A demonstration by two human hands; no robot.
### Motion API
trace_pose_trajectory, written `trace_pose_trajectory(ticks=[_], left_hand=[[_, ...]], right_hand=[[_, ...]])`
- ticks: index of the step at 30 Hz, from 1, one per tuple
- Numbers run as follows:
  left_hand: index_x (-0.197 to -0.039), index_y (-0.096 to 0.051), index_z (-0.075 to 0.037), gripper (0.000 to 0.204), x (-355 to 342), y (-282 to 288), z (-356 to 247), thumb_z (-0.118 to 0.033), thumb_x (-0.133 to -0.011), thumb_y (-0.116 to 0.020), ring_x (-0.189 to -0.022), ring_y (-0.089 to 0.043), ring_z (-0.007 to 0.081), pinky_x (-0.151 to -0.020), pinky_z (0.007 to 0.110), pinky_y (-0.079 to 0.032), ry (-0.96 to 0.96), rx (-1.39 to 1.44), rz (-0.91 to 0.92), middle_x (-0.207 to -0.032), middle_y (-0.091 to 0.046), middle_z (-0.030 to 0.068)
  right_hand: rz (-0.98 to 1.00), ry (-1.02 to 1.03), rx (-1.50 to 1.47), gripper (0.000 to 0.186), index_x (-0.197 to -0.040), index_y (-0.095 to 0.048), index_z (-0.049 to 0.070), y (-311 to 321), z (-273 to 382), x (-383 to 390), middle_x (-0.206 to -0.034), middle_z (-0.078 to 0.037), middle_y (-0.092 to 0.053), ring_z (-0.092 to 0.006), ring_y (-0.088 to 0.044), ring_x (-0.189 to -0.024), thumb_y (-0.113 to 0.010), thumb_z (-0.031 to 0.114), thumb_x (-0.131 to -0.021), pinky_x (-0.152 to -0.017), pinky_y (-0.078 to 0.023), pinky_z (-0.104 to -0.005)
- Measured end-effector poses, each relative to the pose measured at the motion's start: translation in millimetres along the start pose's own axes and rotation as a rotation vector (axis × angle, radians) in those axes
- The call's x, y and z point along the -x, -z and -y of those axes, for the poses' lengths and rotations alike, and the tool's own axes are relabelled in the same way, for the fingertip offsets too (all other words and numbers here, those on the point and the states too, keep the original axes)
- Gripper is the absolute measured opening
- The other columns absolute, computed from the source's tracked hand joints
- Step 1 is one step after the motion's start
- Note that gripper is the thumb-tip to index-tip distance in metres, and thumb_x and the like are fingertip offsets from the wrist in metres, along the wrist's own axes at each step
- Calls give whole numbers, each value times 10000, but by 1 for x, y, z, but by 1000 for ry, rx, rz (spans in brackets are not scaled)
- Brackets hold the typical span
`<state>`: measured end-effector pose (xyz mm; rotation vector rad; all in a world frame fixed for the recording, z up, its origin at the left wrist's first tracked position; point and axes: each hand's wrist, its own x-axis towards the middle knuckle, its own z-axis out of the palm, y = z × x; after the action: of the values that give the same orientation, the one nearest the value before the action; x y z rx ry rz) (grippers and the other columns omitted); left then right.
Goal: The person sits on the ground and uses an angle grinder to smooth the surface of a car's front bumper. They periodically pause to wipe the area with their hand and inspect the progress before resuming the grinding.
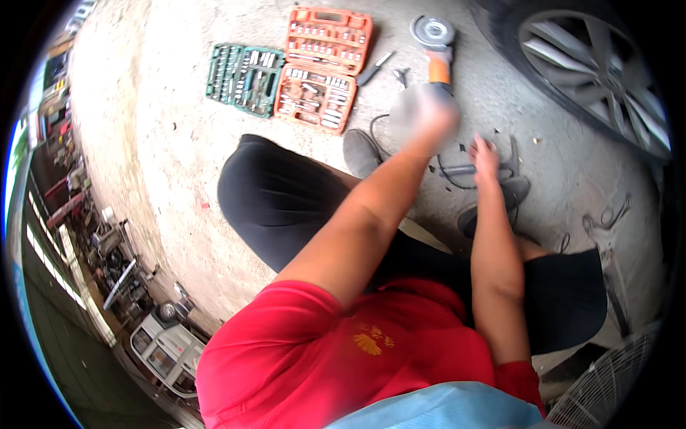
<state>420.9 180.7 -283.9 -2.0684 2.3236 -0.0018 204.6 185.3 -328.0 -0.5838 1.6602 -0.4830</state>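
Note:
An angle grinder (439,70) with an orange body lies on the concrete, its round disc and guard pointing away from me. My left hand (431,123) is closed around its dark rear end, though blur smears the fingers. My right hand (484,156) is held lower and to the right, fingers partly apart, with nothing visible in it. Close beside and below that hand lies a hammer (464,170), between my shoes. I cannot tell whether the hand touches it. A black cable (376,130) loops past my left shoe (361,152).
An orange socket case (319,93) and a green one (245,79) lie open at upper left. A dark-handled tool (374,69) and a small metal piece (401,75) lie near the grinder. A car wheel (607,71) stands at right; a wire fan guard (607,382) is lower right.

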Motion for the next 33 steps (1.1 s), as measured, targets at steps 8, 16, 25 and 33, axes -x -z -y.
trace_pose_trajectory(ticks=[8, 16, 25, 33], left_hand=[[-1083, -798, -47, 226, -18, -23, -7, -200, -934, -725, -915, -724, 368, -894, 551, -555, 332, 187, -1, -938, -732, 149], [-1284, -835, -46, 755, -56, 60, 31, -717, -977, -678, -1201, -802, 371, -1027, 473, -621, 765, 670, 678, -1285, -830, 191], [-866, -780, -3, 538, -90, 23, 8, -504, -1062, -747, -630, -707, 255, -651, 457, -548, 419, 1077, 3, -719, -750, 155], [-1023, -745, -62, 227, -93, 211, 72, -252, -1145, -725, -646, -458, 29, -585, 240, -334, 352, 1499, -252, -761, -585, -76]], right_hand=[[-246, 56, 300, 306, -1114, -727, -3, 79, -36, 11, -851, -39, -705, -143, -656, -616, -804, 285, -1046, -510, -485, -282], [-130, -91, 722, 497, -952, -803, -21, 64, -54, 20, -696, -74, -677, -243, -727, -640, -784, 470, -1023, -562, -557, -388], [-373, -251, 680, 596, -1290, -829, 76, 42, -13, 22, -1409, -196, -779, -393, -757, -1291, -770, 593, -1000, -1088, -607, -520], [-434, -167, 252, 561, -1306, -767, 94, -7, 14, 93, -1394, -162, -782, -394, -745, -1298, -737, 538, -966, -1080, -613, -517]])
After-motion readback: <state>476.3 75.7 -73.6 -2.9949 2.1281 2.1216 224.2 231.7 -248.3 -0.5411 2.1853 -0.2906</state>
